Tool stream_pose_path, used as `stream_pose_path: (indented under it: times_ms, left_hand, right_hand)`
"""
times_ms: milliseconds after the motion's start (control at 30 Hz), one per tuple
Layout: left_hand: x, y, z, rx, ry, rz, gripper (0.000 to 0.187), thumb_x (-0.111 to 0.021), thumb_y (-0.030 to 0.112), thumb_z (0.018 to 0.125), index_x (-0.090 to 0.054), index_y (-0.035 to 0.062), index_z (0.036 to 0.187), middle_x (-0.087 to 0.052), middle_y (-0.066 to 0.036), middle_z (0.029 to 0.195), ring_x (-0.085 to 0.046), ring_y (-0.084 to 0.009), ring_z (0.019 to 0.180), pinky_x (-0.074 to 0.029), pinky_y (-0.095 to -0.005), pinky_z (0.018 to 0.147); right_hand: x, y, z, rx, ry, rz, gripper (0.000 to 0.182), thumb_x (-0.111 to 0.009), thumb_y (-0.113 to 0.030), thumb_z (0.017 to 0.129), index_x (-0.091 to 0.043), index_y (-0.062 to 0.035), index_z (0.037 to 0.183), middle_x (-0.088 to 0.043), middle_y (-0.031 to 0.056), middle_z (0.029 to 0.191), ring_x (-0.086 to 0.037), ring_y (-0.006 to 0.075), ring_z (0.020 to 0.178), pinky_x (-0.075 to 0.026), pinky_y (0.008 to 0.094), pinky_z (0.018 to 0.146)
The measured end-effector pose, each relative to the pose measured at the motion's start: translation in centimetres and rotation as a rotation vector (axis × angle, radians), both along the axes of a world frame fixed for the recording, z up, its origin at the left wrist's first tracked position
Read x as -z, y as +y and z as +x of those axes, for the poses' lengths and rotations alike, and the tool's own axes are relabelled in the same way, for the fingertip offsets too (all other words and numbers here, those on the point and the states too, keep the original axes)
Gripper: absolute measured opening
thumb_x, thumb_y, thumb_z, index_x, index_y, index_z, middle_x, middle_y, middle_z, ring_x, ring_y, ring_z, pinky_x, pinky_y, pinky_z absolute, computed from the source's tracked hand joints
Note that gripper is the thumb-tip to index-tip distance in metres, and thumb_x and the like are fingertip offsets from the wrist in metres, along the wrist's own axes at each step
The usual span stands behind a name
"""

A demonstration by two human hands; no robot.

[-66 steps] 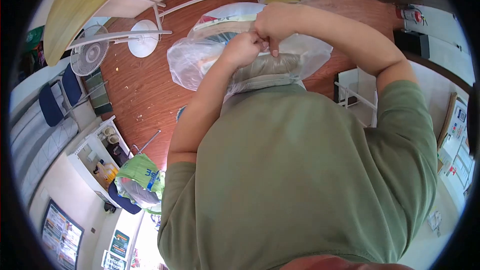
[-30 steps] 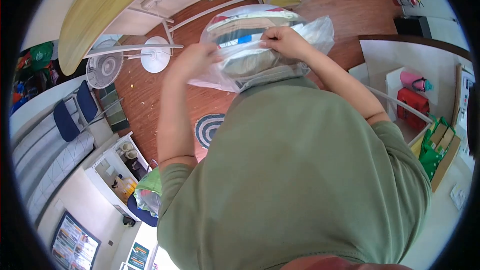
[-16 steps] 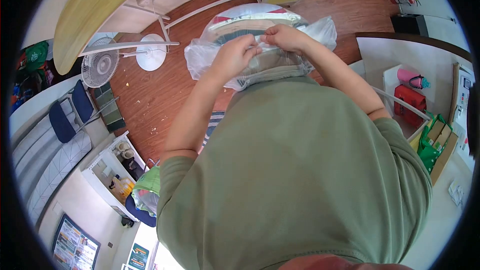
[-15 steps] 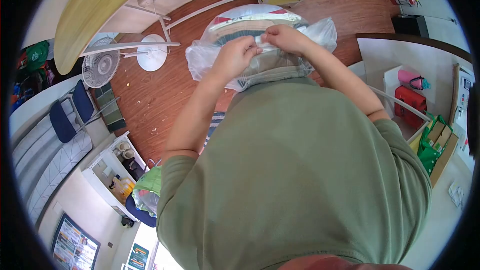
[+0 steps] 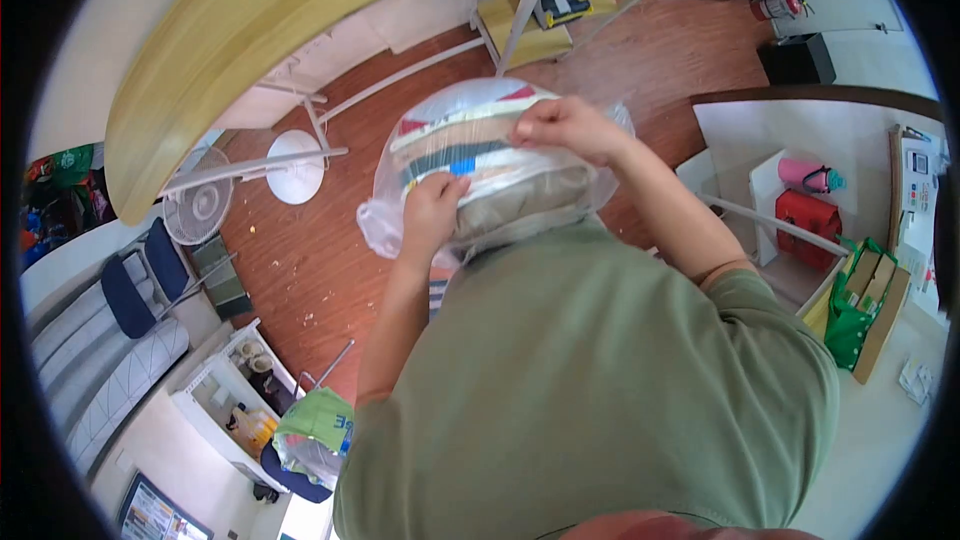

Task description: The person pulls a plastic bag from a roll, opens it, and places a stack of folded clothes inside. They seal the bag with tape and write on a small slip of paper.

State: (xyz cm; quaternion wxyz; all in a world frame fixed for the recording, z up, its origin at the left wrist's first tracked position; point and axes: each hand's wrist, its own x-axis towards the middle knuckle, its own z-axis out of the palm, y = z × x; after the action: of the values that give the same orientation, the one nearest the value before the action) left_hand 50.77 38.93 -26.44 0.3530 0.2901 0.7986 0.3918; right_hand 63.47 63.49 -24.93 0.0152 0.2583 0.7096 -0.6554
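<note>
A clear plastic bag (image 5: 382, 224), bulging with a stack of folded cloth (image 5: 525, 202), sits low against my front. Beige, dark green, white and grey-brown layers show through the plastic, along with a small bright blue patch (image 5: 462, 167). My left hand (image 5: 432, 212) is closed on the near left part of the bag, its fingertips close by the blue patch. Over at the right side, my right hand (image 5: 568, 130) pinches the bag near its upper edge. Exactly which fold of plastic each hand grips is hard to make out.
A wooden tabletop (image 5: 260, 0) on metal legs curves overhead at the upper left. Beyond the left side of the bag stand a white round base (image 5: 295, 168) and a fan (image 5: 198, 202). A white partition (image 5: 790, 125) rises at the right. Small scraps lie on the wooden floor (image 5: 300, 270).
My hands were together at the middle of the bag and are now apart, the left lower and nearer me, the right farther right. The plastic lies flatter over the cloth. The view has shifted.
</note>
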Motion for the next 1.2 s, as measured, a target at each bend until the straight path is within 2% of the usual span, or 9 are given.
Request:
stream_pose_path:
  times_ms: [67,200,300,533,667,867,900,1000,1200]
  left_hand:
    - [0.3,-0.1,0.2,-0.078,-0.13,0.026,0.025,-0.065,0.022,0.089,-0.064,-0.0004,0.078,-0.062,-0.01,0.072,-0.057,-0.0193,0.067,-0.045,-0.0319,0.065]
    - [1.1,-0.3,0.0,-0.144,-0.321,-0.006,0.021,-0.066,0.018,0.09,-0.063,0.0003,0.079,-0.058,-0.002,0.069,-0.051,-0.0109,0.067,-0.042,-0.0269,0.063]
    - [1.0,-0.5,-0.1,-0.138,-0.365,-0.003,0.018,-0.066,0.016,0.09,-0.063,0.0013,0.079,-0.058,0.0,0.07,-0.049,-0.0087,0.068,-0.041,-0.025,0.063]
    - [0.7,-0.6,0.0,-0.157,-0.378,0.0,0.016,-0.066,0.014,0.09,-0.063,0.0021,0.079,-0.058,0.001,0.071,-0.049,-0.0084,0.069,-0.041,-0.0252,0.064]
    - [0.3,-0.3,-0.2,-0.162,-0.375,-0.009,0.016,-0.067,0.014,0.089,-0.063,0.0022,0.08,-0.058,0.001,0.071,-0.048,-0.0082,0.069,-0.041,-0.0247,0.063]
    - [0.4,-0.2,-0.1,-0.18,-0.392,0.003,0.017,-0.067,0.015,0.089,-0.063,0.0021,0.08,-0.057,0.002,0.07,-0.047,-0.0078,0.068,-0.04,-0.0241,0.062]
    - [0.5,-0.1,-0.1,-0.179,-0.385,0.006,0.017,-0.067,0.016,0.089,-0.063,0.002,0.079,-0.057,0.002,0.069,-0.047,-0.0077,0.068,-0.04,-0.0241,0.062]
    - [0.2,0.0,-0.3,-0.144,-0.328,-0.052,0.02,-0.067,0.018,0.089,-0.064,0.0017,0.078,-0.057,0.0,0.067,-0.048,-0.0085,0.066,-0.04,-0.0253,0.061]
    - [1.2,-0.3,-0.6,-0.033,-0.108,-0.059,0.032,-0.066,0.032,0.088,-0.067,0.0004,0.083,-0.063,-0.015,0.072,-0.059,-0.0218,0.066,-0.045,-0.0354,0.064]
  right_hand:
    - [-2.6,4.1,-1.6,0.351,0.057,-0.337,0.024,-0.07,-0.02,0.089,-0.071,0.0024,0.097,-0.068,0.007,0.087,-0.062,0.0142,0.08,-0.049,0.028,0.073]
    - [7.8,18.8,-3.9,0.519,-0.172,0.558,0.028,-0.071,-0.025,0.087,-0.073,-0.0015,0.102,-0.072,0.0062,0.087,-0.065,0.0188,0.08,-0.051,0.033,0.076]
    - [16.7,25.7,-5.4,0.528,-0.196,0.589,0.03,-0.074,-0.022,0.084,-0.071,-0.0002,0.104,-0.072,0.0062,0.097,-0.065,0.0212,0.085,-0.05,0.0337,0.081]
    - [18.6,27.1,-7.2,0.735,0.017,0.094,0.033,-0.078,-0.018,0.08,-0.068,0.0,0.107,-0.069,0.0056,0.1,-0.06,0.0155,0.093,-0.046,0.0311,0.083]
    - [16.4,25.5,-5.2,0.649,0.068,0.312,0.02,-0.071,-0.011,0.086,-0.067,0.001,0.101,-0.068,0.0065,0.086,-0.062,0.0155,0.076,-0.048,0.0301,0.067]
    - [16.8,20.3,-1.9,0.767,-0.211,-0.061,0.02,-0.067,-0.015,0.091,-0.065,0.0032,0.098,-0.061,0.0038,0.068,-0.054,0.0084,0.054,-0.04,0.0241,0.046]
    - [18.8,20.6,-1.9,0.772,-0.249,0.018,0.022,-0.063,-0.017,0.093,-0.065,0.0034,0.101,-0.067,0.0095,0.074,-0.064,0.0179,0.063,-0.049,0.0302,0.054]
    - [20.0,22.2,-0.7,0.295,-0.559,1.03,0.023,-0.058,-0.015,0.092,-0.066,0.002,0.105,-0.071,0.0166,0.088,-0.07,0.0319,0.079,-0.055,0.0407,0.068]
    - [1.4,16.4,-4.5,-0.723,-0.714,1.443,0.018,-0.06,-0.014,0.086,-0.069,-0.0046,0.099,-0.07,0.0162,0.101,-0.068,0.0318,0.097,-0.054,0.0449,0.08]
